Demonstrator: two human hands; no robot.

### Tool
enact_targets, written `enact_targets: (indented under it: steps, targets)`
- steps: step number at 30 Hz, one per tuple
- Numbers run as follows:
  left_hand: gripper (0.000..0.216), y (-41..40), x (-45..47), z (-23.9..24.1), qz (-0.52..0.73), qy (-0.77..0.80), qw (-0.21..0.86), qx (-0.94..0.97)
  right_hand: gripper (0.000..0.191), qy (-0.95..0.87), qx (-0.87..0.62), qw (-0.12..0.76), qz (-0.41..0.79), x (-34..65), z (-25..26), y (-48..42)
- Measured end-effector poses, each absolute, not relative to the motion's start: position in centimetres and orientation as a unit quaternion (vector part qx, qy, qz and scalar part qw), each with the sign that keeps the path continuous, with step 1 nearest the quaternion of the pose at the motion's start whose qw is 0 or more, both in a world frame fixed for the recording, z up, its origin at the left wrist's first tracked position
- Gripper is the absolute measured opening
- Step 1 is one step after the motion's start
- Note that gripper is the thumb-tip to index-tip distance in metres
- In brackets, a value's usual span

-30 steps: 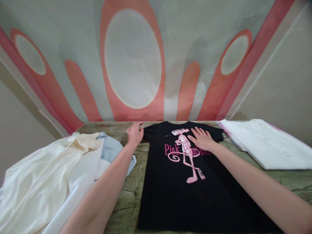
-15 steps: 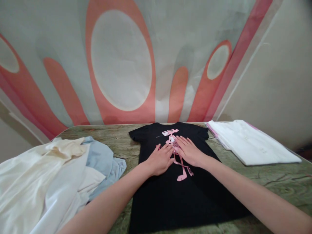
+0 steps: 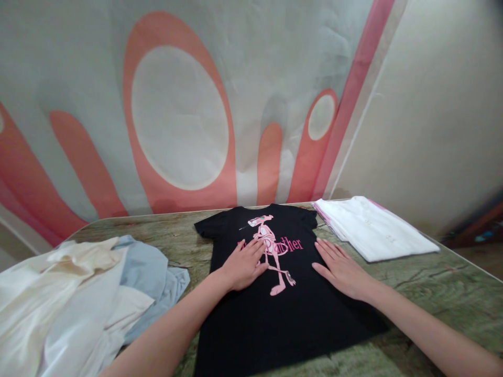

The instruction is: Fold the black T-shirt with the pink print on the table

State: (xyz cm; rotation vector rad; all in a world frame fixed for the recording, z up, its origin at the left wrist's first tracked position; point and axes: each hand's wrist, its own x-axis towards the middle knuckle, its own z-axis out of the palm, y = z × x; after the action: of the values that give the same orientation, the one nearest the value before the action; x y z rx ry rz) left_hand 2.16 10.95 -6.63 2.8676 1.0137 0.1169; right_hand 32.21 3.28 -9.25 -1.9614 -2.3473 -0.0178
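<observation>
A black T-shirt point(image 3: 251, 324) lies spread flat, its neck toward the far edge and its hem toward me. On its chest is a pink cartoon panther print with pink lettering. My left hand point(image 3: 244, 266) rests flat on the left part of the print, covering some of the letters, its fingers stretched out. Near the shirt's right side edge, just past the lettering, my right hand point(image 3: 341, 267) lies flat with the fingers straight and the thumb apart. Neither hand grips the cloth.
Loose cream, white and light blue clothes point(image 3: 78, 303) are heaped on the left of the wood-patterned table point(image 3: 157, 226). Folded white garments point(image 3: 377, 230) lie at the right. Behind the table stands a wall point(image 3: 247, 68) with a large pink and orange pattern.
My hands have moved apart: the right hand slid from the print to the shirt's right side, uncovering the lettering. The left stays on the print. The view has shifted slightly right and up.
</observation>
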Motion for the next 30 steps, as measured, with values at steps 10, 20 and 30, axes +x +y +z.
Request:
enact_targets:
  steps: [10,20,30]
  targets:
    - [0.053,9.3,2.8,-5.0,0.027,0.291,0.070,0.954,0.064,-0.774,-0.632,0.044,0.002,33.0,-9.4,-1.0]
    - [0.063,6.0,4.5,-5.5,-0.003,0.226,0.104,0.969,0.067,-0.774,-0.632,0.026,-0.009,33.3,-9.1,-1.2]
    - [0.073,7.1,4.2,-5.4,0.036,0.275,0.078,0.958,0.066,-0.781,-0.620,0.067,-0.024,31.6,-8.6,-1.5]
